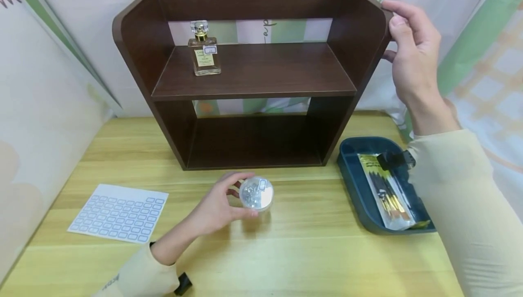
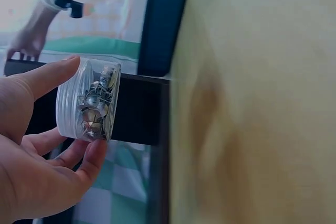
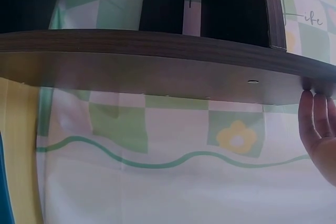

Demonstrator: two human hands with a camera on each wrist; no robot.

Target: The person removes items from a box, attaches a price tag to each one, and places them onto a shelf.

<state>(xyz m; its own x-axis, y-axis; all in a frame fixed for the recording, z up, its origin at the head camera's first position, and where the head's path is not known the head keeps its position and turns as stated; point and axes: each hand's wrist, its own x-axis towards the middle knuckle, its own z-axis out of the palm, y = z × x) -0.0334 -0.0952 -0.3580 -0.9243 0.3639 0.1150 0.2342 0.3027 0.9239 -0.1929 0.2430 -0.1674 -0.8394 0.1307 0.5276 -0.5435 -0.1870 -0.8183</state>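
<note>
Pinching one round clear jar point(image 1: 249, 195) between thumb and fingers, the left hand point(image 1: 214, 208) in the head view holds it over the middle of the table point(image 1: 298, 242), before the lower front edge of the one shelf point(image 1: 245, 4); one label point(image 1: 262, 184) shows on the jar's top. The right hand point(image 1: 416, 51) grips the shelf's upper right edge, thumb and fingers around it. One perfume bottle point(image 1: 205, 67) stands on the upper board point(image 1: 278, 70), toward its left end. One sheet of stickers point(image 1: 118, 210) lies near the table's left edge; one blue tray point(image 1: 351, 187) sits toward the right edge, holding one packet point(image 1: 369, 163) of brushes point(image 1: 383, 188), too overlapped to count. In the left wrist view, the jar, held clear of the table, contains small metal pieces point(image 2: 93, 111), too jumbled to count; thumb and fingertips press its opposite sides. In the right wrist view, the right hand's fingers, close together, touch the shelf's side.
</note>
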